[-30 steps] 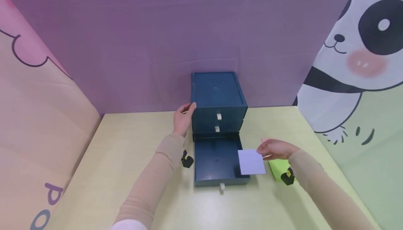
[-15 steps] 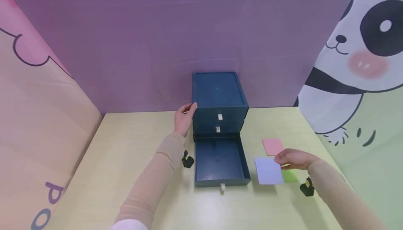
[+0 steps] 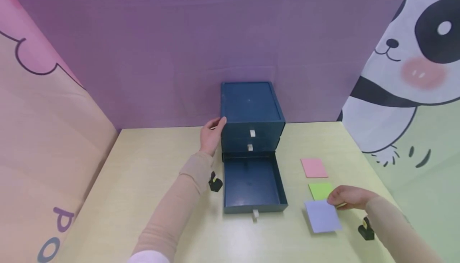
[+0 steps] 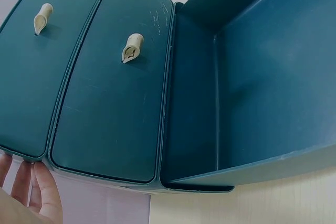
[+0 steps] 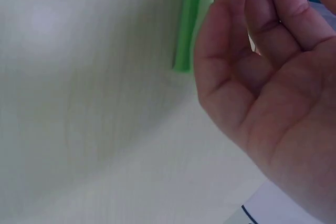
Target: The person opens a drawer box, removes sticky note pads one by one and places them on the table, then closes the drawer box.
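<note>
A blue drawer unit (image 3: 253, 102) stands at the back of the table, its bottom drawer (image 3: 253, 183) pulled out and the two upper drawers closed. My left hand (image 3: 211, 136) rests against the unit's left side near the front edge; in the left wrist view its fingers (image 4: 44, 184) touch that side. At the right, my right hand (image 3: 350, 197) pinches a purple sticky note (image 3: 322, 216) by its upper right corner, just above the table. Behind it lie a green sticky note pad (image 3: 320, 191) and a pink sticky note (image 3: 314, 168).
The light wooden table (image 3: 154, 167) bears all of this. A purple cloth backdrop (image 3: 161, 55) hangs behind the unit, with printed side cloths left and right. The open drawer's front with its pale pull tab (image 3: 255, 214) juts toward me.
My right hand has carried the purple sticky note right and toward me, from over the drawer's right edge to in front of the green pad. My left hand stays against the unit.
</note>
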`<state>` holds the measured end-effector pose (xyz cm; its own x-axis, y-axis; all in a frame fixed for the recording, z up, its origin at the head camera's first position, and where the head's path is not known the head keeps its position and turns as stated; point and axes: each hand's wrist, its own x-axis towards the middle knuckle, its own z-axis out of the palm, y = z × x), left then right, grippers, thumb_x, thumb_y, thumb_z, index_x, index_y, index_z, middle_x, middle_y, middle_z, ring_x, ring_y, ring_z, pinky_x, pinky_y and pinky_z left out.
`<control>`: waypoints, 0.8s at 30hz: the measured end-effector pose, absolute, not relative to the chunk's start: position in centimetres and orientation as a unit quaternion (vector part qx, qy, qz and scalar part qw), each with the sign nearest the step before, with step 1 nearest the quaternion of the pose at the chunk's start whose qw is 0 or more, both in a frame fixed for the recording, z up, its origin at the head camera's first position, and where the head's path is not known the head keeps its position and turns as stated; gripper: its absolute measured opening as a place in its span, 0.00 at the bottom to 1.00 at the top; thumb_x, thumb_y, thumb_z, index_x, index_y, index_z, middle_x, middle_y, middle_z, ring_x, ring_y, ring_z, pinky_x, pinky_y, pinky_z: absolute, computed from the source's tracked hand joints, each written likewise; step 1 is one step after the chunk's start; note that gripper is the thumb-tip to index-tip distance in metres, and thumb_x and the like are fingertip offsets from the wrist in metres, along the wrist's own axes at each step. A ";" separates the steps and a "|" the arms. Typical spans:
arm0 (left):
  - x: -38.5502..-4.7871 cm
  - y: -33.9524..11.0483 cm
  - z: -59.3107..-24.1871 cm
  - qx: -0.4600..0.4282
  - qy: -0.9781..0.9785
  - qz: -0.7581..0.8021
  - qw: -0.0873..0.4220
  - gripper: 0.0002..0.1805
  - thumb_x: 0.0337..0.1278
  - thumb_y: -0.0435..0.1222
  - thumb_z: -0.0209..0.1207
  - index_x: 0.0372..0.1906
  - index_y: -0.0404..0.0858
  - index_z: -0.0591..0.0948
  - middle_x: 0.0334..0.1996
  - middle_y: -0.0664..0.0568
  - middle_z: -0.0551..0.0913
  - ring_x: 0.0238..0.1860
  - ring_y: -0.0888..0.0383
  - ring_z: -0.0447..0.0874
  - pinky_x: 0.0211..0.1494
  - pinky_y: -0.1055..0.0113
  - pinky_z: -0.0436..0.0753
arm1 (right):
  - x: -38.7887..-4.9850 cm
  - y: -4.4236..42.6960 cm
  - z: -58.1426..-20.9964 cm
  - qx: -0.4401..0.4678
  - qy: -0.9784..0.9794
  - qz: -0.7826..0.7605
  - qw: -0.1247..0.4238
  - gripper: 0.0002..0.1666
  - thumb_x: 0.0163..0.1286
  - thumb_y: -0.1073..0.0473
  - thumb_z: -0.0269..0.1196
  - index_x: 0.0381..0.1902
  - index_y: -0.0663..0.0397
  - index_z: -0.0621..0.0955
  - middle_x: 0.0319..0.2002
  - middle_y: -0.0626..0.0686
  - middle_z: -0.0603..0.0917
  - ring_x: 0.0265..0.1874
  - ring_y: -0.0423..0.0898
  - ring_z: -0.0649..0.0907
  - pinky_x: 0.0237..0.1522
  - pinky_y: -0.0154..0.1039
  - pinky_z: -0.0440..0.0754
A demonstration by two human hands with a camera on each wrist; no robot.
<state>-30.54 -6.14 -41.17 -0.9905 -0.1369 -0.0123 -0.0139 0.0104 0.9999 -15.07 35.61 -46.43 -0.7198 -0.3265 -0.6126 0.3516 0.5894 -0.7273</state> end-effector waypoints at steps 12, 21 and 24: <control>-30.5 -6.3 -41.0 0.052 -0.714 -0.697 0.034 0.25 0.58 0.50 0.60 0.56 0.40 0.79 0.52 0.47 0.80 0.51 0.51 0.76 0.56 0.57 0.77 | -14.0 36.3 -47.6 0.016 0.861 -0.369 0.349 0.09 0.64 0.62 0.59 0.23 0.58 0.77 0.18 0.41 0.69 0.20 0.35 0.68 0.25 0.26 0.70; -30.6 -6.2 -41.0 0.050 -0.714 -0.698 0.033 0.25 0.59 0.50 0.60 0.56 0.40 0.79 0.53 0.47 0.79 0.51 0.51 0.76 0.56 0.57 0.78 | -13.8 36.4 -47.6 0.057 0.890 -0.305 0.334 0.15 0.58 0.62 0.65 0.16 0.50 0.73 0.15 0.42 0.68 0.17 0.36 0.66 0.22 0.26 0.65; -30.6 -6.2 -41.0 0.047 -0.713 -0.698 0.034 0.25 0.59 0.50 0.60 0.56 0.40 0.79 0.53 0.47 0.79 0.51 0.51 0.76 0.56 0.57 0.77 | -13.7 36.6 -47.5 0.057 0.898 -0.281 0.333 0.17 0.59 0.62 0.65 0.14 0.48 0.71 0.15 0.42 0.69 0.17 0.36 0.65 0.22 0.26 0.64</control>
